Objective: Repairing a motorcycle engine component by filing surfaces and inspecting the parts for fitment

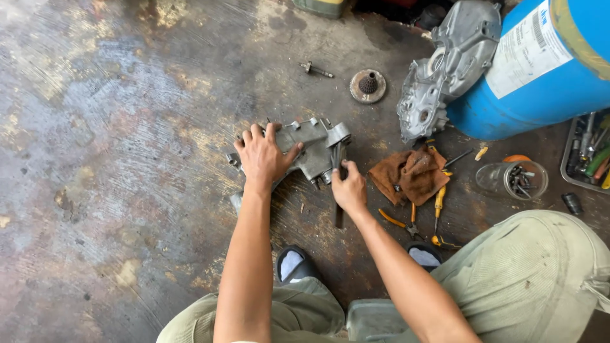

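A grey metal engine casing (pixel 312 150) lies on the stained concrete floor in front of me. My left hand (pixel 264 154) presses flat on its left part, fingers spread. My right hand (pixel 348 189) is closed around the handle of a dark metal tool (pixel 337 166), whose head sits against the casing's right end. The tool's lower end sticks out below my fist.
A brown rag (pixel 410 174), yellow-handled pliers (pixel 397 221) and a yellow screwdriver (pixel 438 204) lie to the right. A clear jar of bolts (pixel 515 180), a tool tray (pixel 588 152), a blue drum (pixel 540 60), a silver engine cover (pixel 445 63), a round gear part (pixel 367 85) and a small shaft (pixel 316 68) lie beyond.
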